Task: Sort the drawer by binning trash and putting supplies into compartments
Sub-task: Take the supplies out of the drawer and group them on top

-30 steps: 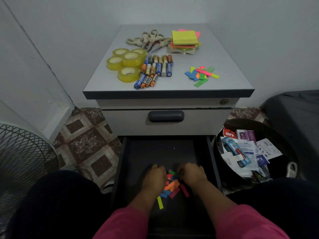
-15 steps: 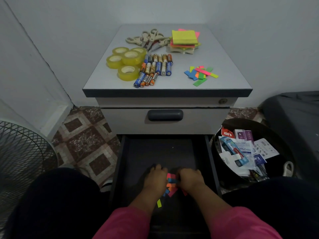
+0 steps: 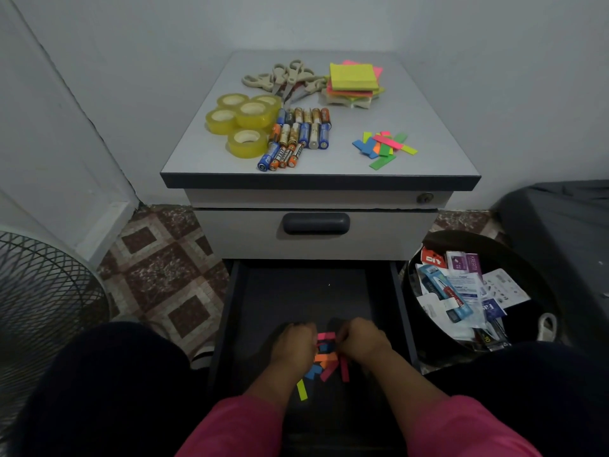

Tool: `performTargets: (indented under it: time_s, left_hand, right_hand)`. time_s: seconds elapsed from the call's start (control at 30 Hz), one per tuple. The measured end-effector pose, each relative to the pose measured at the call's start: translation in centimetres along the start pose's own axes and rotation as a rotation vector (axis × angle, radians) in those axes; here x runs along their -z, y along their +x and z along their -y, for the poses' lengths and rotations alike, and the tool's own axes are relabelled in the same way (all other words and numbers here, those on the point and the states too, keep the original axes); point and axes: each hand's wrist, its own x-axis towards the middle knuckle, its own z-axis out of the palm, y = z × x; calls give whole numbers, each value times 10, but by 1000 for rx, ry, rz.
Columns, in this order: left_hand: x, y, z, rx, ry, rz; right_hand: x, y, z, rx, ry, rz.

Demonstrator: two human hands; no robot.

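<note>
pink sleeves (image 3: 230,427) on both arms; dark trousers (image 3: 108,384).

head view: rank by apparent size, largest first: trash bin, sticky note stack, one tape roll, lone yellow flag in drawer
1. trash bin
2. sticky note stack
3. tape roll
4. yellow flag
Bin and flag sit nearer the camera, which inflates both.

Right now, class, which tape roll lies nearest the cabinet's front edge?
The roll beside the lowest batteries; the other four rolls cluster farther back.
</note>
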Motion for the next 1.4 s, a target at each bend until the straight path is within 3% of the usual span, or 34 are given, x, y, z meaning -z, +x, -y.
performTargets:
  time_s: [0.17,0.37,0.53,0.67,0.9,1.1,1.4]
  left_hand:
    - [6,1,9,47,-94,25]
    - [-2,-4,13,-5,154,70]
    - [-4,-3,9,-16,171,49]
    - [1,-5,7,52,-16,85]
    - [20,-4,2,93,-513,-69]
    - [56,-8,-26,36,-836,-286]
    - [193,-41,-117,-422,-940,-764]
  right_hand:
    - [6,-2,-5,-17,42,3]
    - [5,-5,-3,-15,37,3]
    - [8,-7,-2,-10,43,-9]
    - [12,-10,-3,-12,84,-15]
    - [14,-8,0,-2,347,-97]
    - [47,-22,24,90,712,-319]
    - [169,-92,68,424,889,-973]
